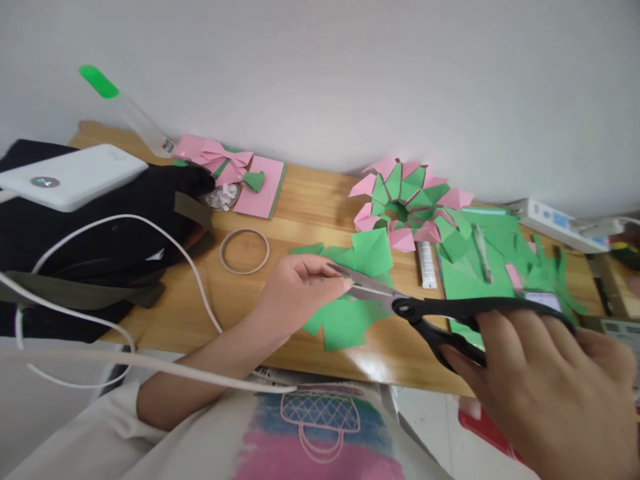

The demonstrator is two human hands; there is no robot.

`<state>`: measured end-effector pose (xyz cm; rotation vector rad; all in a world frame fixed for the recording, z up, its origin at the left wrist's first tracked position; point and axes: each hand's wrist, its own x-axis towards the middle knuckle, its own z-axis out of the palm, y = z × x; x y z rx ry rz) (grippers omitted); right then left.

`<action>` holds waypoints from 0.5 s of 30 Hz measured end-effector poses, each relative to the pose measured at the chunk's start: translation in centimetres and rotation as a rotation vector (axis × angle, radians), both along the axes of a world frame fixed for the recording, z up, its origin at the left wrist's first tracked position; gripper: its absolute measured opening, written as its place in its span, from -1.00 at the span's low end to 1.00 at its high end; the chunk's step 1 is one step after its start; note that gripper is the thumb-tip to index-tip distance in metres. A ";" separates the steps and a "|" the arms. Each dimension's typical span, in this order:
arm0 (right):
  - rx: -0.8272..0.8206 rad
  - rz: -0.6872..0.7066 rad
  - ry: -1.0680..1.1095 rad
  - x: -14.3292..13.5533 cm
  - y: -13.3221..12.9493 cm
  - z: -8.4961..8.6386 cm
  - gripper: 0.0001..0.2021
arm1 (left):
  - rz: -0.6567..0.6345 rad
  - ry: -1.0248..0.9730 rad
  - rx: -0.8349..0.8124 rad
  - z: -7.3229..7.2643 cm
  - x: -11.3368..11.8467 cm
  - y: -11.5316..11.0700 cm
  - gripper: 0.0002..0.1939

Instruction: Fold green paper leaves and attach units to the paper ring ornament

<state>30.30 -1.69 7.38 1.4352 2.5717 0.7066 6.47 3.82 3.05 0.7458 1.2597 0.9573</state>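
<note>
Left hand: the thumb and first finger of the left hand [295, 297] are pinched together by the tips of the scissors. What is between them is too small to tell.
Right hand: the fingers of the right hand [555, 387] are curled tight on the black handles of the metal scissors [404, 307]. The two handles stand apart.
Scissors: they are over the flat green paper pieces [345, 327], with the blades pointing at the left hand.
Paper flower: a ring of folded green and pink paper [395, 183] sits near the wall, behind the scissors. It has a hole in the middle.
Tube: a small white tube with writing [427, 265] lies just in front of the paper flower.
Green sheets: big green paper sheets [463, 277] lie on the right, with a thin, see-through pen [482, 253] on top.
Pink paper: a pink square sheet [260, 187] lies at the back left, beside pink folded paper [225, 160].
Ring: a thin, pale round ring [221, 249] lies flat on the brown wooden table [305, 213].
Bag: a black cloth bag [105, 240] is on the left, with a flat white power bank [80, 177] on top.
</note>
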 end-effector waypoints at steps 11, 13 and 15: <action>-0.006 -0.009 0.051 0.6 -0.1 -0.1 -0.66 | -0.047 0.018 0.059 -0.2 -0.2 0.1 -0.93; 0.045 -0.014 0.070 0.9 0.0 -0.1 -0.65 | -0.020 0.000 0.061 -0.2 -0.3 0.2 -0.92; 0.071 -0.016 0.079 1.5 0.1 -0.1 -0.64 | 0.001 -0.011 0.078 -0.1 -0.4 0.3 -0.92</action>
